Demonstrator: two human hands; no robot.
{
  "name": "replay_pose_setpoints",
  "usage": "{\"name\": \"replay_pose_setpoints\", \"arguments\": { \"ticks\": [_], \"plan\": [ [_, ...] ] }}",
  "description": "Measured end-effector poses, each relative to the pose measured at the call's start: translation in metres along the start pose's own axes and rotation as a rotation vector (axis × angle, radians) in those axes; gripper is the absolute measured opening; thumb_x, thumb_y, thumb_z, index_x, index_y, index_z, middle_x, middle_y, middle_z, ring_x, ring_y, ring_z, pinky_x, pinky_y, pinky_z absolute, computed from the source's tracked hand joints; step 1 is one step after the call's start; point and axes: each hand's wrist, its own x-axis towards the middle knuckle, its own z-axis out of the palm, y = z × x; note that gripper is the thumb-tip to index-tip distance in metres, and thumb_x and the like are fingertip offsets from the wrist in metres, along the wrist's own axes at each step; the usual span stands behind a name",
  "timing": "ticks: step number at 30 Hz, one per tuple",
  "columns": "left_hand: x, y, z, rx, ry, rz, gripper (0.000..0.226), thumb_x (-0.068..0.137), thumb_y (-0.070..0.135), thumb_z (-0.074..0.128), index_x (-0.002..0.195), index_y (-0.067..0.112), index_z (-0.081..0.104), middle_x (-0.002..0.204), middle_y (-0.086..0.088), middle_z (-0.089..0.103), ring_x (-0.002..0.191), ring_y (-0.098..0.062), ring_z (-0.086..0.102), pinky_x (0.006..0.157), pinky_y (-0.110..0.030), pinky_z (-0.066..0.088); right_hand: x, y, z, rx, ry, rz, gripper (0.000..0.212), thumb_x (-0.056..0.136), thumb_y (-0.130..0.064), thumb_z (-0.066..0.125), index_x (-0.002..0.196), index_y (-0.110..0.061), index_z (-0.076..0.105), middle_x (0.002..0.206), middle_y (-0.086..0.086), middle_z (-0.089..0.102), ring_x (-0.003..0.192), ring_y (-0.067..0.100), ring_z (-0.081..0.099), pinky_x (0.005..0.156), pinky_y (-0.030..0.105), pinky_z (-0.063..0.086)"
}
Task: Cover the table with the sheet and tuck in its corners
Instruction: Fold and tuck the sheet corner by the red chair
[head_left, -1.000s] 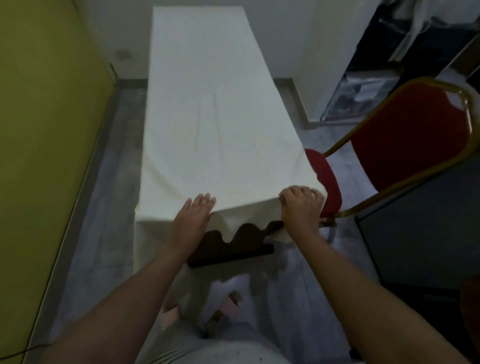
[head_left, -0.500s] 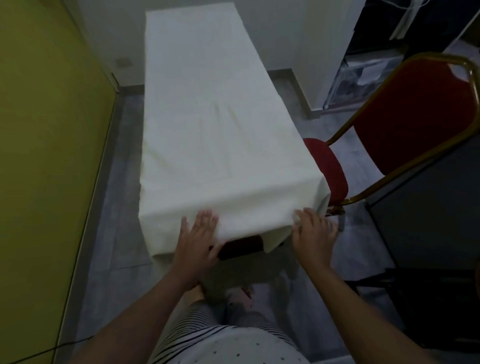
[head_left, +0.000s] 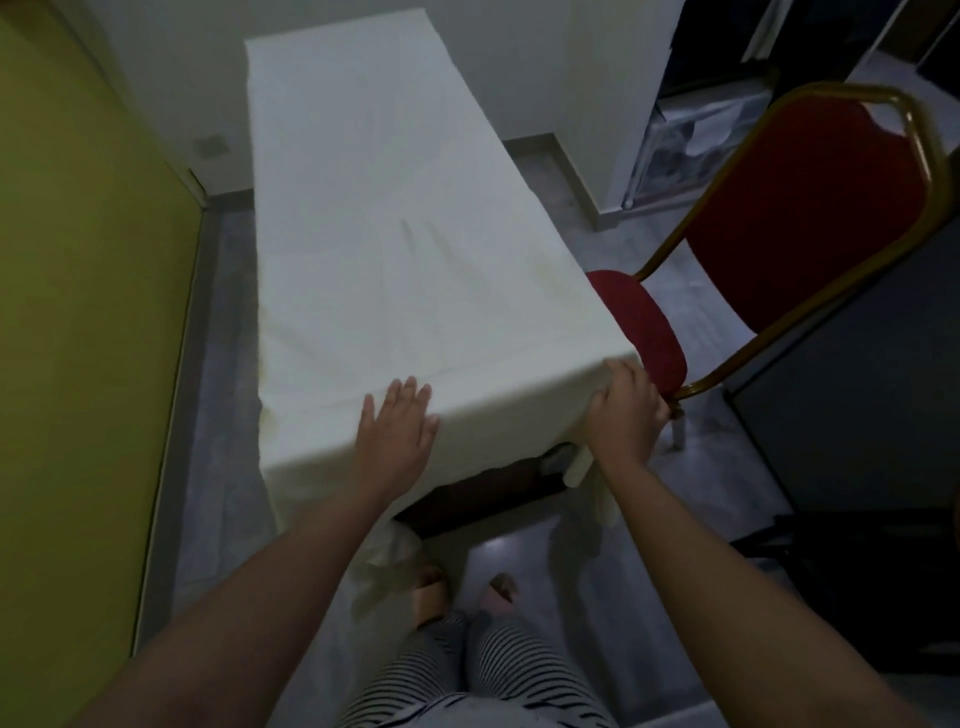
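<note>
The left hand (head_left: 397, 434) lies flat with fingers spread and extended on the sheet (head_left: 384, 249), just at the near edge of the surface, a little left of the frame's centre; it presses the cloth and grips nothing. The right hand (head_left: 626, 410) is curled over the near right corner, fingers bent round the cloth there, holding the sheet where it folds down over the corner. Both bare forearms run in from the bottom of the frame.

The pale sheet covers the long surface from the near edge up to the top centre of the frame, mostly smooth with faint creases in the middle. Its near hem hangs down over the end, lower on the left than on the right, and below it a dark part of the table (head_left: 483, 493) shows, with a strip of cloth dangling just under the right hand.

A red chair (head_left: 810, 218) with a gold frame stands just beside the surface at the right, its seat close to the held corner. A yellow-green wall (head_left: 88, 312) fills the left. Striped trousers and two feet appear at the bottom centre on the grey floor (head_left: 223, 415).
</note>
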Motion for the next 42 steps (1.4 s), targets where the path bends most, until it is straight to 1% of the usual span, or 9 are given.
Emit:
{"name": "replay_pose_setpoints", "arguments": {
  "ticks": [6, 10, 14, 21, 25, 29, 33, 38, 42],
  "plan": [
    [0.044, 0.040, -0.003, -0.054, -0.157, 0.175, 0.053, 0.102, 0.041, 0.021, 0.151, 0.020, 0.022, 0.161, -0.002, 0.012, 0.148, -0.015, 0.006, 0.119, -0.042, 0.004, 0.007, 0.036, 0.003, 0.166, 0.102, 0.286, 0.033, 0.089, -0.009, 0.049, 0.119, -0.018, 0.057, 0.124, 0.003, 0.058, 0.112, 0.023, 0.053, 0.094, 0.044, 0.040],
    [0.088, 0.091, -0.003, -0.031, -0.213, 0.276, 0.056, 0.102, 0.042, 0.018, 0.153, 0.018, 0.013, 0.161, -0.003, 0.005, 0.149, -0.016, 0.001, 0.120, -0.042, 0.001, 0.023, 0.055, 0.015, 0.087, 0.033, 0.220, 0.033, 0.088, -0.015, 0.058, 0.121, -0.020, 0.058, 0.126, 0.001, 0.058, 0.114, 0.021, 0.051, 0.091, 0.041, 0.036],
    [0.126, 0.162, 0.002, -0.020, -0.192, 0.362, 0.059, 0.102, 0.044, 0.016, 0.153, 0.017, 0.005, 0.161, -0.003, 0.000, 0.148, -0.016, -0.004, 0.120, -0.043, -0.001, 0.040, 0.065, 0.020, 0.047, 0.019, 0.203, 0.018, 0.087, -0.021, 0.056, 0.104, -0.020, 0.064, 0.104, -0.002, 0.065, 0.098, 0.019, 0.056, 0.085, 0.038, 0.034],
    [0.155, 0.241, 0.030, 0.030, -0.249, 0.363, 0.055, 0.103, 0.040, 0.013, 0.153, 0.017, 0.010, 0.161, -0.004, 0.003, 0.148, -0.017, -0.004, 0.120, -0.044, -0.004, 0.054, 0.108, 0.008, -0.045, 0.065, 0.055, 0.017, 0.077, -0.010, 0.071, 0.089, -0.021, 0.067, 0.082, -0.004, 0.068, 0.086, 0.020, 0.061, 0.078, 0.037, 0.036],
    [0.165, 0.273, 0.036, 0.144, -0.332, 0.423, 0.054, 0.104, 0.037, 0.013, 0.152, 0.013, 0.011, 0.161, -0.007, 0.006, 0.149, -0.019, 0.001, 0.120, -0.044, 0.000, 0.057, 0.133, 0.007, -0.055, 0.085, 0.111, 0.018, 0.075, -0.007, 0.069, 0.089, -0.020, 0.068, 0.081, -0.003, 0.069, 0.085, 0.022, 0.062, 0.077, 0.037, 0.036],
    [0.167, 0.289, 0.031, 0.082, -0.417, 0.445, 0.054, 0.104, 0.036, 0.016, 0.152, 0.012, 0.012, 0.161, -0.009, 0.006, 0.149, -0.020, 0.003, 0.120, -0.038, 0.004, 0.049, 0.144, 0.010, -0.022, -0.070, 0.128, 0.024, 0.085, -0.012, 0.057, 0.104, -0.020, 0.068, 0.097, -0.001, 0.070, 0.095, 0.023, 0.059, 0.080, 0.037, 0.035],
    [0.164, 0.269, 0.022, -0.025, -0.193, 0.409, 0.052, 0.104, 0.036, 0.018, 0.152, 0.015, 0.016, 0.161, -0.005, 0.010, 0.149, -0.018, 0.003, 0.120, -0.038, 0.002, 0.035, 0.156, 0.019, 0.013, -0.269, 0.269, 0.044, 0.087, -0.013, 0.052, 0.129, -0.026, 0.054, 0.121, -0.001, 0.061, 0.112, 0.020, 0.051, 0.090, 0.036, 0.033],
    [0.161, 0.250, 0.031, 0.126, -0.259, 0.399, 0.053, 0.104, 0.037, 0.015, 0.151, 0.015, 0.022, 0.160, -0.008, 0.013, 0.149, -0.021, 0.003, 0.119, -0.046, 0.002, 0.051, 0.131, 0.034, 0.106, -0.284, 0.329, 0.026, 0.092, -0.017, 0.050, 0.110, -0.027, 0.065, 0.112, -0.002, 0.066, 0.107, 0.020, 0.054, 0.087, 0.034, 0.030],
    [0.158, 0.247, 0.035, -0.090, -0.240, 0.347, 0.050, 0.104, 0.036, 0.017, 0.150, 0.017, 0.025, 0.160, -0.004, 0.015, 0.149, -0.016, 0.002, 0.119, -0.041, -0.004, 0.058, 0.107, 0.049, 0.124, -0.392, 0.386, 0.014, 0.091, -0.029, 0.049, 0.093, -0.030, 0.063, 0.098, -0.002, 0.069, 0.098, 0.024, 0.057, 0.079, 0.036, 0.030]
  ]
}}
